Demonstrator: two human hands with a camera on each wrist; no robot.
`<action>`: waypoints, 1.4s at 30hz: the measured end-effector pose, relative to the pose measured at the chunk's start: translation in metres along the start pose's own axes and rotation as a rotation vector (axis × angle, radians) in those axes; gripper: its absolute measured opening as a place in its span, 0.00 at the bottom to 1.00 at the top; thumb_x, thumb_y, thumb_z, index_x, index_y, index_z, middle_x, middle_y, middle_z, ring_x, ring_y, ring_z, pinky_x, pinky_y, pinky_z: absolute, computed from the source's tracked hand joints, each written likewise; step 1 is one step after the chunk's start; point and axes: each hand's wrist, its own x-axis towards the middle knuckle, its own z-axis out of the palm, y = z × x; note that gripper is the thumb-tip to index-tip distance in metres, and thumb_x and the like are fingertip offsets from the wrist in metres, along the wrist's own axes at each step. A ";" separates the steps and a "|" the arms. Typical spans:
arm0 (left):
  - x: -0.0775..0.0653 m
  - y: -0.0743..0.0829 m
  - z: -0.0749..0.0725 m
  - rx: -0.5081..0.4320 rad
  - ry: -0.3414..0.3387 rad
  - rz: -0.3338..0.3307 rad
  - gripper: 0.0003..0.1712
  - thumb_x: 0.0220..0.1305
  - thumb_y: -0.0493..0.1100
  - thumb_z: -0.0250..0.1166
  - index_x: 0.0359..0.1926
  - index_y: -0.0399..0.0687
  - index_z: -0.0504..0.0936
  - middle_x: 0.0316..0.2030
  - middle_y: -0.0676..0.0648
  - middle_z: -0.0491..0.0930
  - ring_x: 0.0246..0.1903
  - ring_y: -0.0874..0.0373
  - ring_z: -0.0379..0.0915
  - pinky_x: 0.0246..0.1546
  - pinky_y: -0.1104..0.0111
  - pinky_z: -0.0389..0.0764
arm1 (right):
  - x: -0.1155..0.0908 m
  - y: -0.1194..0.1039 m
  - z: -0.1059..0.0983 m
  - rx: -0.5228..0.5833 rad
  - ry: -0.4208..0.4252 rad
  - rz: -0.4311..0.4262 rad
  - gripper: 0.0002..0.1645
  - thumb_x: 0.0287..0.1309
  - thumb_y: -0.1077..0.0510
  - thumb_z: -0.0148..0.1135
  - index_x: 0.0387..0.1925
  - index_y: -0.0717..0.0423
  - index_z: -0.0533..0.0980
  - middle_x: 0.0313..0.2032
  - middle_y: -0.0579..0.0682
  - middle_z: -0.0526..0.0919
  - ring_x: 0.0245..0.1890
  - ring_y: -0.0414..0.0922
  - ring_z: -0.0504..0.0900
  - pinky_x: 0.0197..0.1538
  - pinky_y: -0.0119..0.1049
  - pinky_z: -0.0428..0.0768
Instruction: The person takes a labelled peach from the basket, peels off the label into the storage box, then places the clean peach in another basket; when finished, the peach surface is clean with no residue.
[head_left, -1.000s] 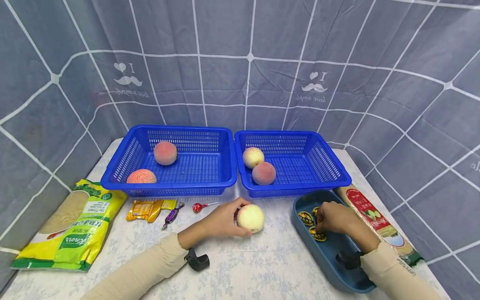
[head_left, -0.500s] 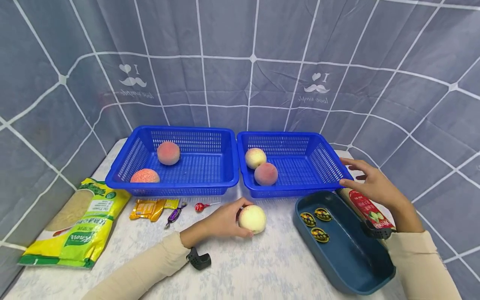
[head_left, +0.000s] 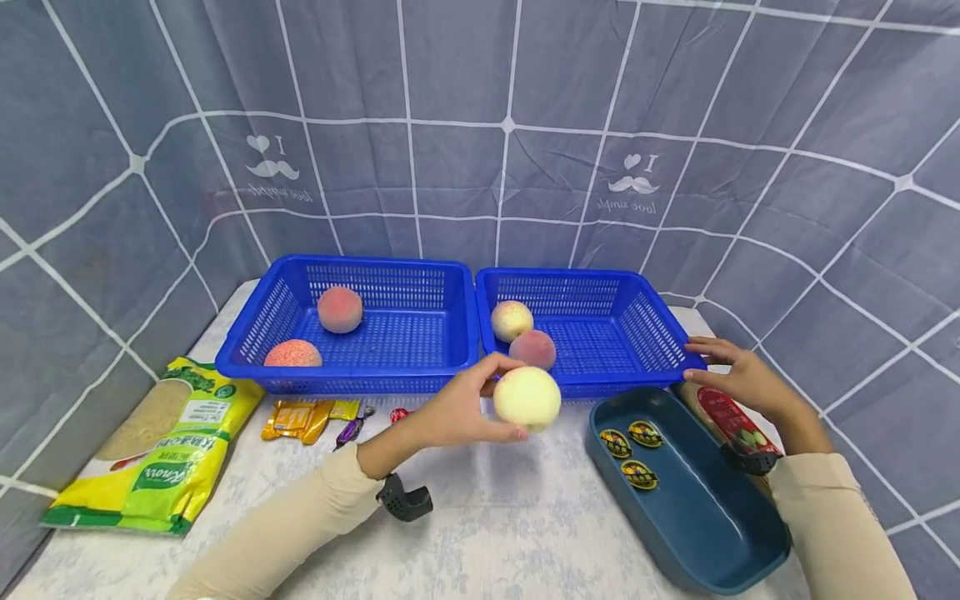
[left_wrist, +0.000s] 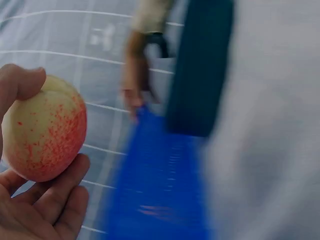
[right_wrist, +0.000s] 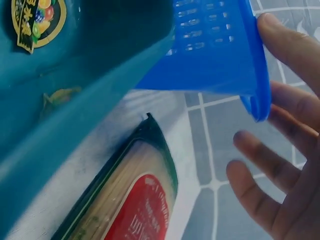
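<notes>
A pale yellow peach with red speckles [head_left: 527, 400] is held up over the table by my left hand [head_left: 474, 407], thumb on one side and fingers on the other. In the left wrist view the same peach [left_wrist: 47, 130] shows its red-flecked side. My right hand [head_left: 738, 383] is at the right front corner of the right blue basket [head_left: 630, 367]. In the right wrist view its thumb and a finger touch the basket's rim [right_wrist: 257, 65], while the other fingers [right_wrist: 250, 195] spread apart below. Two peaches, one yellow [head_left: 512, 320] and one red [head_left: 533, 348], lie inside that basket.
The left blue basket [head_left: 360, 379] holds two reddish peaches. A teal tray [head_left: 705, 500] with several round black-and-gold stickers stands front right, beside a noodle packet [head_left: 727, 417]. At left lie a yellow Knorr bag [head_left: 150, 450], orange-wrapped snacks [head_left: 296, 420] and a purple candy [head_left: 350, 432].
My right hand has left the stickers in the teal tray and moved up to the right basket's corner. My left hand has lifted the peach off the table, toward the baskets.
</notes>
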 end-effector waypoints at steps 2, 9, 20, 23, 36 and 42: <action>0.022 0.015 -0.010 -0.007 0.040 0.018 0.43 0.49 0.35 0.80 0.65 0.38 0.69 0.60 0.41 0.72 0.52 0.52 0.79 0.49 0.59 0.83 | 0.002 0.003 -0.001 0.022 -0.005 0.012 0.32 0.67 0.58 0.66 0.67 0.69 0.70 0.68 0.69 0.65 0.58 0.68 0.71 0.45 0.20 0.73; 0.116 0.035 -0.031 0.065 0.095 -0.025 0.43 0.53 0.40 0.79 0.66 0.41 0.68 0.58 0.43 0.74 0.49 0.53 0.78 0.45 0.64 0.83 | 0.004 0.014 -0.002 0.106 0.005 0.043 0.31 0.67 0.57 0.66 0.66 0.68 0.71 0.68 0.67 0.66 0.54 0.49 0.76 0.46 0.23 0.78; 0.177 -0.028 -0.004 0.374 -0.228 -0.293 0.35 0.51 0.43 0.79 0.57 0.41 0.71 0.51 0.44 0.78 0.45 0.55 0.77 0.44 0.69 0.77 | 0.003 0.030 0.017 0.194 -0.016 0.066 0.32 0.68 0.58 0.65 0.68 0.67 0.69 0.70 0.67 0.62 0.47 0.39 0.77 0.46 0.29 0.82; 0.176 -0.036 0.005 0.405 -0.306 -0.361 0.34 0.51 0.42 0.80 0.56 0.42 0.72 0.49 0.46 0.78 0.45 0.55 0.76 0.44 0.70 0.77 | 0.002 0.029 0.017 0.207 -0.014 0.067 0.32 0.68 0.58 0.65 0.68 0.67 0.69 0.70 0.67 0.62 0.47 0.38 0.78 0.46 0.30 0.82; 0.172 -0.031 0.004 0.322 -0.464 -0.521 0.47 0.56 0.40 0.78 0.73 0.50 0.62 0.66 0.39 0.69 0.62 0.46 0.69 0.55 0.62 0.76 | 0.003 0.028 0.008 0.186 -0.012 0.076 0.33 0.68 0.58 0.65 0.68 0.67 0.68 0.70 0.67 0.62 0.48 0.40 0.77 0.46 0.30 0.82; 0.162 -0.016 -0.013 0.320 -0.419 -0.428 0.50 0.61 0.41 0.74 0.77 0.55 0.56 0.71 0.41 0.64 0.69 0.48 0.61 0.63 0.59 0.69 | 0.003 0.027 0.004 0.182 0.004 0.076 0.33 0.68 0.57 0.65 0.68 0.66 0.69 0.71 0.67 0.62 0.48 0.40 0.77 0.46 0.30 0.82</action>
